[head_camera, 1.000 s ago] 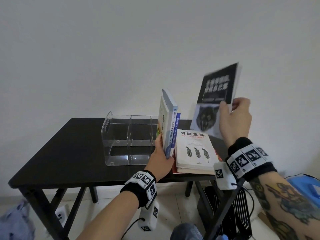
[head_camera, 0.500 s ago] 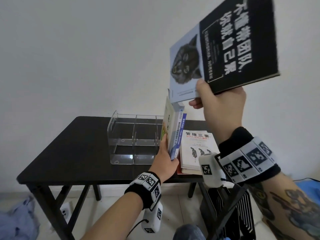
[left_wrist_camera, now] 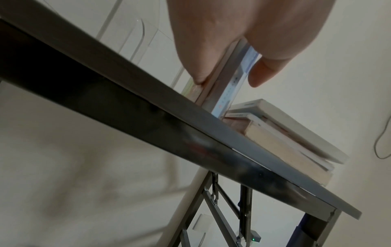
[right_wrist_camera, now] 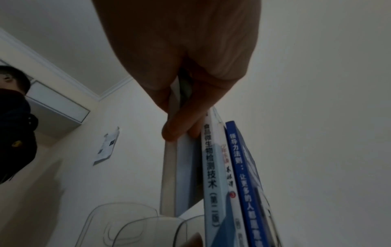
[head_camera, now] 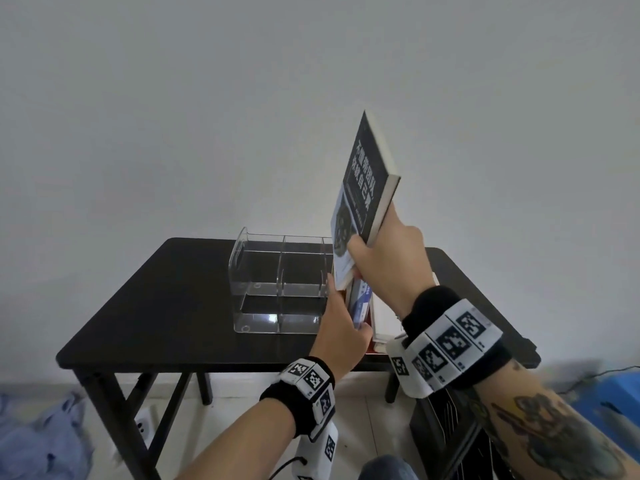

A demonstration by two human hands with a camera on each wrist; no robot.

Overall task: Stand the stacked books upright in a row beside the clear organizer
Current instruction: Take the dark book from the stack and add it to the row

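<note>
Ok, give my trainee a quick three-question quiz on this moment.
1. True or false: the black book lies flat on the table.
2. What is the left hand doing? A) hanging idle B) steadying the upright books C) lifting the organizer
3. Which hand holds the black book?

Key: 1. False, it is held up in the air. 2. B. 3. The right hand.
</note>
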